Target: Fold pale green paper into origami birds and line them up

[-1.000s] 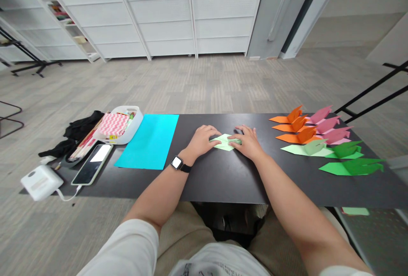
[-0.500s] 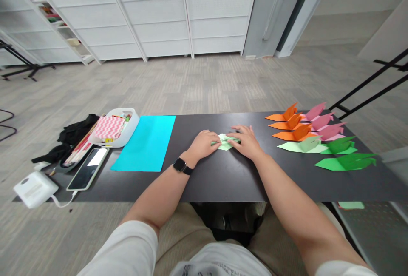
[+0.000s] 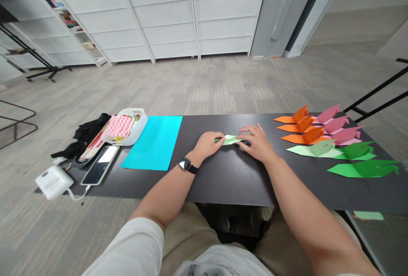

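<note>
A small light green folded paper lies on the dark table in front of me, between my two hands. My left hand, with a black watch on its wrist, pinches the paper's left end between thumb and fingers. At the other end, my right hand grips the right tip with thumb and index finger, its remaining fingers spread and raised. The fingers cover both ends of the paper.
Folded paper birds stand in rows at the right: orange, pink, light green and green. Left are blue paper sheets, a white basket, a charging phone, a white power bank and black cloth.
The light green paper now looks narrower and flatter, its lower part no longer spread toward me. Both hands remain at its ends. The camera view has turned slightly left.
</note>
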A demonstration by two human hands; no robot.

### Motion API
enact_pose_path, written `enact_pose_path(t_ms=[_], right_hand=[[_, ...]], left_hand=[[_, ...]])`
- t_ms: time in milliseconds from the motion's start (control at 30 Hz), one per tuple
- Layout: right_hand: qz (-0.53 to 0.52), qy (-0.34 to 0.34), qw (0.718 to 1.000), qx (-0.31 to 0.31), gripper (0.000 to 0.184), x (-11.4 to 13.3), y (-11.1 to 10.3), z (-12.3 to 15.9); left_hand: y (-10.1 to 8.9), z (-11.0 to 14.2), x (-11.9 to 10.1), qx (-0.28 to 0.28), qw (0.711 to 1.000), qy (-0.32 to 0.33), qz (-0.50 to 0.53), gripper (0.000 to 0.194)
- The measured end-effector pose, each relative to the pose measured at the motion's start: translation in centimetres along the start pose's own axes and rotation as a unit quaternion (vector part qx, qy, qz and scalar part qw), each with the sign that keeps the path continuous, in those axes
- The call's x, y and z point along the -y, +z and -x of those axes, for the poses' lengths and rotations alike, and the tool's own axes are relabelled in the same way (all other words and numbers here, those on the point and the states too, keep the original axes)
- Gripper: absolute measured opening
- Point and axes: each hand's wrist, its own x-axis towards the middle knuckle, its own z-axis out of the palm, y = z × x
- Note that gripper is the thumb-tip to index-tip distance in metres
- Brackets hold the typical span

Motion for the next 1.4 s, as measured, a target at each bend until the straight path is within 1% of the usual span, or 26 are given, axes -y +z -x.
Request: enact_pose_path(t_ms=[100, 233, 333, 400, 467, 567, 667, 767, 800, 867, 900, 967, 1033, 1100, 1167, 1233, 1333, 1400], right_hand=[[0.005, 0.007, 1.000, -0.029, 0.019, 0.2, -0.3, -0.2], [-0.004, 0.020, 0.998, -0.066, 0.022, 0.2, -0.3, -0.2], [-0.017, 0.024, 0.996, -0.083, 0.023, 0.3, -0.4, -0.3], [-0.025, 0.026, 0.996, -0.081, 0.023, 0.4, -0.6, -0.3], [-0.036, 0.034, 0.996, -0.076, 0.023, 0.4, -0.7, -0.3], [-0.057, 0.060, 0.994, -0.070, 0.024, 0.2, -0.5, -0.4], [-0.056, 0.093, 0.993, -0.046, 0.023, -0.3, 0.3, -0.4], [-0.030, 0.113, 0.993, -0.021, 0.019, -0.7, 1.3, -0.4], [-0.022, 0.117, 0.993, -0.017, 0.018, -0.7, 1.5, -0.4], [-0.009, 0.122, 0.992, -0.014, 0.017, -0.7, 1.9, -0.5], [-0.004, 0.126, 0.992, -0.014, 0.016, -0.7, 2.0, -0.6], [0.007, 0.131, 0.991, -0.017, 0.015, -0.6, 2.2, -0.7], [0.020, 0.137, 0.990, -0.026, 0.013, -0.5, 2.2, -0.8], [0.029, 0.141, 0.989, -0.042, 0.012, -0.4, 2.1, -1.0], [0.024, 0.133, 0.989, -0.058, 0.013, -0.3, 1.7, -1.0], [0.004, 0.098, 0.994, -0.052, 0.015, -0.1, 1.3, -1.0], [-0.026, 0.022, 0.999, 0.005, 0.017, 0.2, 0.6, -0.7], [-0.030, -0.005, 0.999, 0.041, 0.017, 0.4, 0.4, -0.4]], left_hand=[[-0.5, 0.3, -0.7, 0.006, 1.000, -0.002, 0.013, 0.027], [-1.1, 0.7, -1.3, 0.034, 0.999, 0.033, 0.026, 0.029], [-1.3, 0.8, -1.2, 0.035, 0.998, 0.046, 0.033, 0.024], [-1.3, 0.7, -1.0, 0.021, 0.998, 0.035, 0.053, 0.023], [-1.2, 0.6, -0.8, 0.011, 0.997, 0.014, 0.077, 0.027], [-0.7, 0.3, -0.4, 0.014, 0.996, -0.008, 0.089, 0.028], [0.0, 0.0, -0.1, 0.016, 0.999, -0.007, 0.051, 0.022], [0.5, 0.1, 0.0, -0.013, 1.000, -0.018, -0.017, 0.015], [0.6, 0.2, -0.1, -0.028, 0.999, -0.014, -0.030, 0.017], [0.5, 0.3, -0.3, -0.033, 0.999, 0.026, -0.031, 0.023], [0.5, 0.4, -0.5, -0.022, 0.998, 0.052, -0.025, 0.023], [0.4, 0.5, -0.6, 0.023, 0.995, 0.094, -0.020, 0.023], [0.5, 0.5, -0.6, 0.060, 0.992, 0.109, -0.026, 0.027], [0.6, 0.4, -0.5, 0.074, 0.991, 0.110, -0.033, 0.032], [0.7, 0.4, -0.2, 0.074, 0.991, 0.104, -0.037, 0.032], [0.8, 0.3, 0.1, 0.071, 0.992, 0.092, -0.039, 0.029], [0.7, 0.3, 0.4, 0.067, 0.994, 0.079, -0.039, 0.026], [0.6, 0.3, 0.5, 0.062, 0.995, 0.072, -0.036, 0.024]])
